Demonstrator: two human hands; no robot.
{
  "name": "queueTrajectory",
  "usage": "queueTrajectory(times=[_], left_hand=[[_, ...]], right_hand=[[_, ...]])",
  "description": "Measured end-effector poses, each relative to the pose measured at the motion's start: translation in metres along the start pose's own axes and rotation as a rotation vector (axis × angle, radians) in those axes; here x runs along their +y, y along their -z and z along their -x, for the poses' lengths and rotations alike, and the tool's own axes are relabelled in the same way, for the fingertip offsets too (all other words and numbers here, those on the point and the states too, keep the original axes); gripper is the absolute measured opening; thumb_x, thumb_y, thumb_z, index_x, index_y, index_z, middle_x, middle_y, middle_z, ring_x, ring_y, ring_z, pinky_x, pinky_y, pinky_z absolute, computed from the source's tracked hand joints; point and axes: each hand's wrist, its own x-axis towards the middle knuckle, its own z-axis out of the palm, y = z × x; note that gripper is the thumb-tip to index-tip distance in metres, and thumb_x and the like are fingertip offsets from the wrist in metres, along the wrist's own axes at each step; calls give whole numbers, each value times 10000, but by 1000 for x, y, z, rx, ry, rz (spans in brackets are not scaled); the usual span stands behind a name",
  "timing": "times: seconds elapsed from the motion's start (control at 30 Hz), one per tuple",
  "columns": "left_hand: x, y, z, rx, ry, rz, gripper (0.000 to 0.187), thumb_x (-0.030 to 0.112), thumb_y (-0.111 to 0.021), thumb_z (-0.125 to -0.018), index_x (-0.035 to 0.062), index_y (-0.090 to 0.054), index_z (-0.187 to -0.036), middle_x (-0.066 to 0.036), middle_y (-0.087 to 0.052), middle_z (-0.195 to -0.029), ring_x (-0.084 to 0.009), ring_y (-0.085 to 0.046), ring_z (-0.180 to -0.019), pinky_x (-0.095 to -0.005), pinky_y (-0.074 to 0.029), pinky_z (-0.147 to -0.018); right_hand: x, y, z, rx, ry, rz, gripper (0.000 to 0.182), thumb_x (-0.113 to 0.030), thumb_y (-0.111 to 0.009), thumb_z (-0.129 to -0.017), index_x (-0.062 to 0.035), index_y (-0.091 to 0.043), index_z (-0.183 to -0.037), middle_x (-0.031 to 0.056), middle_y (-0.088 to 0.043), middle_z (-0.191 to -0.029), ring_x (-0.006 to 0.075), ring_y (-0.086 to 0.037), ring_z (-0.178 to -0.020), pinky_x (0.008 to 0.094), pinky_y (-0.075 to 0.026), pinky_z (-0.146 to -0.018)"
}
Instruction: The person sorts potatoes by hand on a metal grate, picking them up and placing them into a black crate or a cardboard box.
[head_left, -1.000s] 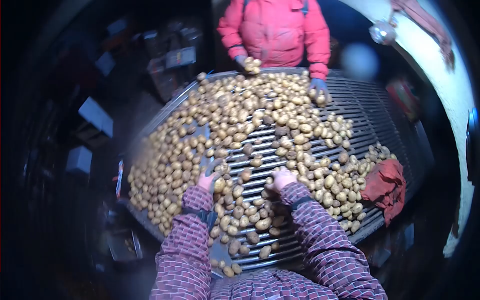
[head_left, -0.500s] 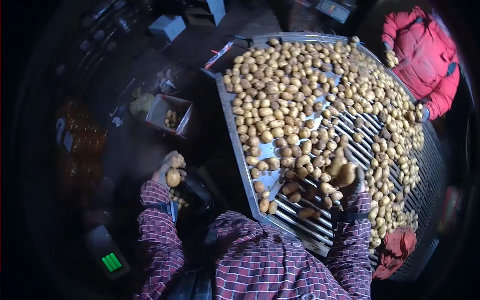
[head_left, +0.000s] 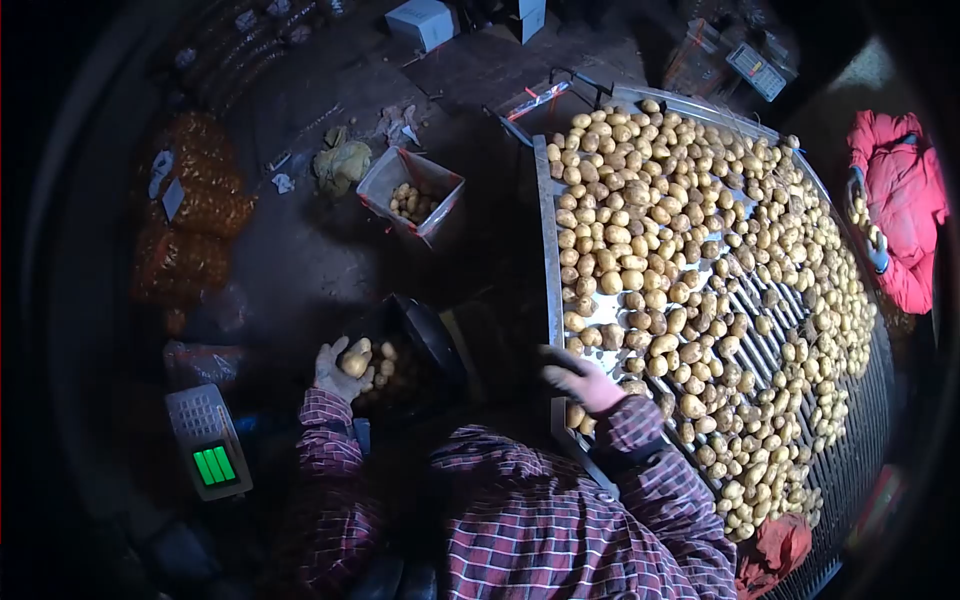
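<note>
My left hand (head_left: 340, 372), in a glove, holds a potato (head_left: 355, 362) against its palm, above a dark container (head_left: 432, 345). Loose potatoes (head_left: 386, 362) lie just beyond its fingers, inside the container. My right hand (head_left: 582, 380), gloved and blurred by motion, is over the near left edge of the sorting table (head_left: 549, 240). Its fingers reach out to the left, and no potato shows in them. Many potatoes (head_left: 640, 215) cover the table, heaped over its metal plate and slatted part (head_left: 755, 300).
A box (head_left: 440, 200) with some potatoes stands on the floor left of the table. A scale (head_left: 208, 430) with a green display is at lower left, filled net sacks (head_left: 190, 240) beyond it. Across the table, a person in a red jacket (head_left: 900, 200) handles potatoes. Red cloth (head_left: 778, 550) lies at the near right.
The view has turned left. My right hand has left the potatoes on the slats and moved left to the table edge. My left hand is now at the dark container's potatoes.
</note>
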Motion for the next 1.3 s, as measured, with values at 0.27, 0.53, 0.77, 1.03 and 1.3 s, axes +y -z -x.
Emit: queueTrajectory(times=[0.27,0.53,0.77,1.03,1.3], left_hand=[[-45,-168,-3,-858,-183,-296,657,-132,-654,-689,116,-502,-1278,-133,-449,-1416,-305,-469,-1287,-445,-519,-923],[-79,-258,49,-775,-455,-932,535,-51,-737,-686,45,-593,-1192,-68,-576,-1153,-172,-553,-1092,-304,-487,-909],[-166,-298,98,-1323,-783,-1370,617,-1,-732,-655,96,-584,-1245,-97,-559,-1227,-246,-539,-1175,-339,-418,-1023],[-207,-305,103,-1303,-548,-1231,519,8,-743,-673,37,-585,-1167,-90,-591,-1124,-205,-577,-1066,-319,-447,-961],[-219,-296,70,-1252,-293,-1257,497,24,-703,-738,20,-575,-1218,-85,-616,-1177,-178,-572,-1107,-332,-447,-978]], right_hand=[[37,53,58,462,12,-411,364,-157,-582,-958,-23,-527,-1291,89,-633,-1157,202,-620,-1007,355,-553,-798],[78,24,89,404,24,-378,384,-188,-561,-966,12,-530,-1293,104,-638,-1175,203,-618,-1067,332,-501,-913],[40,20,79,326,218,-510,563,-371,-527,-976,-36,-400,-1410,112,-551,-1306,214,-597,-1093,337,-537,-825],[1,18,117,359,341,-806,886,-331,-778,-801,-70,-275,-1482,115,-426,-1419,250,-504,-1229,397,-504,-941],[8,19,116,436,460,-647,811,-46,-707,-800,-64,-276,-1486,112,-411,-1441,233,-465,-1277,391,-481,-997]])
